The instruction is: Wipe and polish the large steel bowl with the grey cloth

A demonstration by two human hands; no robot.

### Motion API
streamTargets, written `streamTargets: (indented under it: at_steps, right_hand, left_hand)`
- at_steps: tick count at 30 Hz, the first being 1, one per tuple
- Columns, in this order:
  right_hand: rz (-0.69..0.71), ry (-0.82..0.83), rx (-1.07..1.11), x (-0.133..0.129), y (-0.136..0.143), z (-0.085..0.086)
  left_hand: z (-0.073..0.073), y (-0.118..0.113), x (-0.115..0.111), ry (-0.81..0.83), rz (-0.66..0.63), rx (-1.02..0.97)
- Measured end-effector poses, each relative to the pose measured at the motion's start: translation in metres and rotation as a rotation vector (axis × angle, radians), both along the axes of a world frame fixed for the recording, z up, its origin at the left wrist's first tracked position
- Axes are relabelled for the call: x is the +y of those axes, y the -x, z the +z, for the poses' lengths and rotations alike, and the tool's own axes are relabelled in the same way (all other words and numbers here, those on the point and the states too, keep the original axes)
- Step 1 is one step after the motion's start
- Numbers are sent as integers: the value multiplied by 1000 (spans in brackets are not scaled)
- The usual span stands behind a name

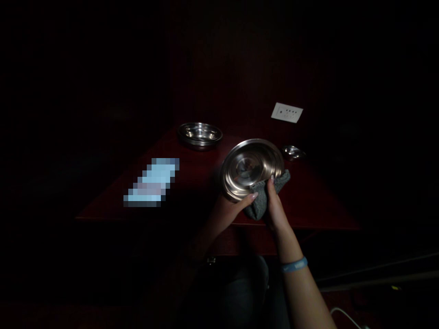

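Observation:
A shiny metal bowl (245, 167) is held tilted above the near part of the table, its hollow inside facing me. My left hand (228, 212) grips the bowl's lower left rim, the thumb over the edge and the other fingers hidden behind. At the lower right rim, my right hand (275, 208) is closed on a grey-green cloth (259, 203) folded over the bowl's edge. Its thumb presses the cloth against the inside, while its other fingers are out of sight.
Stacked metal bowls (200, 141) stand at the back left of the dark red table (192, 194). A small metal dish (293, 153) sits at the back right. A blurred-out bright rectangle (152, 183) lies on the left. Behind is a white socket plate (287, 113). The surroundings are very dark.

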State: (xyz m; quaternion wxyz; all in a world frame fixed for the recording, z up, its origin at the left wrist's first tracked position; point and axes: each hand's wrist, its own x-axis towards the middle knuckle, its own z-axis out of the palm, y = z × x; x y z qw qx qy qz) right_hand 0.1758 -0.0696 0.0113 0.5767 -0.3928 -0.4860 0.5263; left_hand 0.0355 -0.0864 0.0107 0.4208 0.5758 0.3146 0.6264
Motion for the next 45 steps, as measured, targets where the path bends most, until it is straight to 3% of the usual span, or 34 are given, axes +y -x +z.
streamTargets:
  at_steps: [17,33,45]
  right_hand:
    - [-7,1,-6,-3,8,10]
    - [63,-166,-12,-5,8,11]
    - [70,-126,4,1,8,8]
  left_hand:
    - [2,3,4,226,20,-103]
    - [5,3,9,143,5,-93]
    - [6,5,9,151,2,-87]
